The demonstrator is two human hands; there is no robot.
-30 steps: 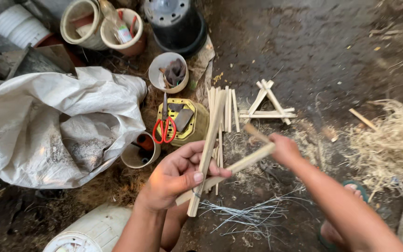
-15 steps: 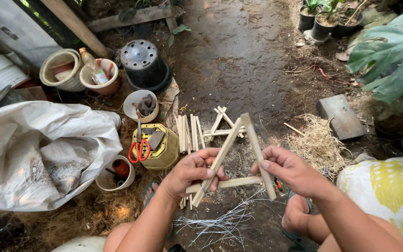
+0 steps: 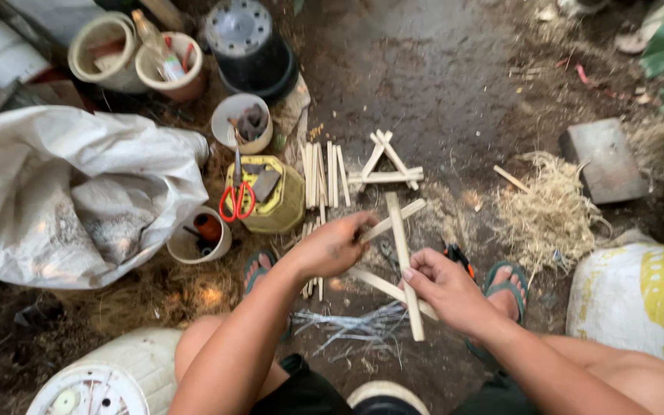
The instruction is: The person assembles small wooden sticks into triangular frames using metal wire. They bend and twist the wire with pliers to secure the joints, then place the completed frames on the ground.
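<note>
Both my left hand (image 3: 336, 247) and right hand (image 3: 443, 290) are pinched tight on a bamboo stick triangle (image 3: 398, 253), just below the finished triangle (image 3: 384, 170) on the dirt.

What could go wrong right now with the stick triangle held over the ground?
1. The three bamboo sticks are held only at their crossings by the left hand and right hand; the free ends may pivot and the frame could skew.
2. A dropped stick would likely land among the thin slivers below and be awkward to find.
3. The bare fingers grip split edges, so splinters are possible.
</note>
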